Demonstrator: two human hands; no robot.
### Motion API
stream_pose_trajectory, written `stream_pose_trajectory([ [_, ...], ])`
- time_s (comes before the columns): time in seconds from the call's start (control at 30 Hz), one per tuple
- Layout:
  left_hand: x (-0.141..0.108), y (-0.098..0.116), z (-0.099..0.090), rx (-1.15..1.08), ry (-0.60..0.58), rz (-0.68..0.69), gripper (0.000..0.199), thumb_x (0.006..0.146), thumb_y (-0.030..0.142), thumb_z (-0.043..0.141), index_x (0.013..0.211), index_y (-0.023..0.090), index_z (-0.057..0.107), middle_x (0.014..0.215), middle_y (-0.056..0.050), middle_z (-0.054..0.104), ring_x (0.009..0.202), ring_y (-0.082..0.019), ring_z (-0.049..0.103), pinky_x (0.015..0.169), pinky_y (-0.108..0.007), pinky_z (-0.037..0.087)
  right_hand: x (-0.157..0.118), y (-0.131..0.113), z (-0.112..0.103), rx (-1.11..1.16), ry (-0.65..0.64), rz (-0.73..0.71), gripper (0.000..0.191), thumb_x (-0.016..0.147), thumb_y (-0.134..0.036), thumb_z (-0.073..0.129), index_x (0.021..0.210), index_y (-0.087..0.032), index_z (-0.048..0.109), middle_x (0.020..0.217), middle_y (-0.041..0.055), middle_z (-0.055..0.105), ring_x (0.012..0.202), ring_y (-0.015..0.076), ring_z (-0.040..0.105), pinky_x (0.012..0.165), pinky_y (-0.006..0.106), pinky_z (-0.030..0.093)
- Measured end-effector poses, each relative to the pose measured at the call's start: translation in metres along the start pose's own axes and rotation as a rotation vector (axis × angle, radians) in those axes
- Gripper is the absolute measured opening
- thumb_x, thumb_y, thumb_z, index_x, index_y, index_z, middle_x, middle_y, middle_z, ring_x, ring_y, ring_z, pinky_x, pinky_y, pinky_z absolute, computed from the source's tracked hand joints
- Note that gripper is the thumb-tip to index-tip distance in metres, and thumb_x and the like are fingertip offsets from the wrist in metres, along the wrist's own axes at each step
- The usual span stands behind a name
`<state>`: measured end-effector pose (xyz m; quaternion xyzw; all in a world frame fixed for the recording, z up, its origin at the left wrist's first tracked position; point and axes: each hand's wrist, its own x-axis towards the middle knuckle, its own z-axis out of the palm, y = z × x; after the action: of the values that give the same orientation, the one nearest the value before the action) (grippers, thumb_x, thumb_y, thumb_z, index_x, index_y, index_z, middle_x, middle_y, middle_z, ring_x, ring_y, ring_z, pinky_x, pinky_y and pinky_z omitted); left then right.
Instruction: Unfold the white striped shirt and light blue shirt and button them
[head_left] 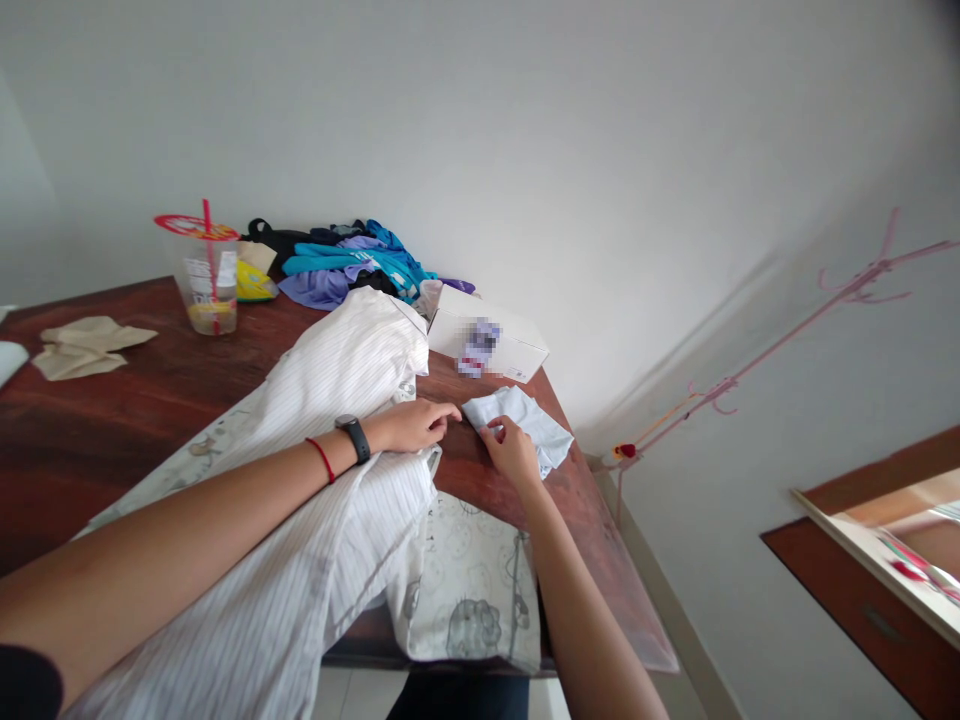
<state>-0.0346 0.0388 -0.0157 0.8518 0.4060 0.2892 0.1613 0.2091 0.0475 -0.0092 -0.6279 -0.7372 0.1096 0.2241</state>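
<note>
My left hand (418,426) is over the edge of a white striped garment (315,400), its index finger stretched toward a light blue cloth (536,425) and the other fingers loosely bent, with nothing seen in them. With thumb and fingertips, my right hand (514,452) pinches the near left edge of that folded light blue cloth, which lies flat at the table's right side. The striped garment is spread diagonally under my left forearm. Beneath it, a white cloth with grey cartoon print (476,570) shows at the front edge.
A white box (517,340) stands behind the light blue cloth. Blue, purple and black clothes (352,260) are piled against the wall. On the left are a plastic cup with a red straw (204,290) and brown napkins (90,345). A pink rack (795,325) leans beyond the table (600,580).
</note>
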Motion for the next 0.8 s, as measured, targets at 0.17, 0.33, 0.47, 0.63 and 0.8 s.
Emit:
stream_pose_trajectory([
  [0.17, 0.0009, -0.0028, 0.0021, 0.017, -0.014, 0.012, 0.03, 0.094, 0.022, 0.052, 0.119, 0.022, 0.07, 0.107, -0.004, 0.077, 0.095, -0.02, 0.071, 0.085, -0.027, 0.048, -0.001, -0.0024, 0.0009, 0.008, -0.011, 0.008, 0.024, 0.095, -0.045, 0.056, 0.104, -0.026, 0.068, 0.079, 0.0013, 0.068, 0.073, 0.0201, 0.062, 0.065, 0.027, 0.034],
  [0.33, 0.0009, -0.0023, -0.0003, 0.019, -0.048, 0.02, 0.025, 0.093, 0.02, 0.053, 0.108, 0.021, 0.074, 0.108, -0.005, 0.077, 0.099, -0.02, 0.071, 0.091, -0.028, 0.048, -0.0014, -0.0014, 0.0025, 0.033, -0.019, -0.024, 0.026, 0.095, -0.045, 0.055, 0.108, -0.027, 0.067, 0.076, 0.0006, 0.067, 0.073, 0.0204, 0.062, 0.064, 0.028, 0.034],
  [0.47, 0.0015, -0.0029, -0.0007, 0.017, -0.062, 0.017, 0.024, 0.092, 0.02, 0.054, 0.106, 0.021, 0.074, 0.108, -0.005, 0.077, 0.099, -0.02, 0.071, 0.09, -0.028, 0.048, -0.0024, -0.002, 0.0034, 0.052, -0.018, -0.053, 0.026, 0.095, -0.044, 0.054, 0.11, -0.027, 0.067, 0.075, 0.0002, 0.066, 0.072, 0.0203, 0.061, 0.063, 0.028, 0.034],
  [0.63, 0.0024, -0.0057, 0.0016, 0.012, -0.07, 0.018, 0.023, 0.092, 0.019, 0.056, 0.106, 0.02, 0.074, 0.109, -0.006, 0.077, 0.101, -0.021, 0.07, 0.092, -0.029, 0.048, -0.0016, -0.0017, 0.0039, 0.044, -0.015, -0.04, 0.027, 0.095, -0.046, 0.055, 0.109, -0.027, 0.068, 0.076, 0.0009, 0.066, 0.073, 0.0205, 0.061, 0.064, 0.028, 0.034],
  [0.8, 0.0021, -0.0028, 0.0014, 0.001, -0.066, 0.018, 0.023, 0.093, 0.015, 0.055, 0.106, 0.016, 0.075, 0.109, -0.007, 0.077, 0.099, -0.021, 0.068, 0.092, -0.029, 0.048, -0.0027, -0.0014, 0.0028, 0.055, -0.01, -0.047, 0.027, 0.095, -0.045, 0.055, 0.11, -0.026, 0.069, 0.077, 0.0014, 0.067, 0.075, 0.0208, 0.062, 0.066, 0.028, 0.035],
])
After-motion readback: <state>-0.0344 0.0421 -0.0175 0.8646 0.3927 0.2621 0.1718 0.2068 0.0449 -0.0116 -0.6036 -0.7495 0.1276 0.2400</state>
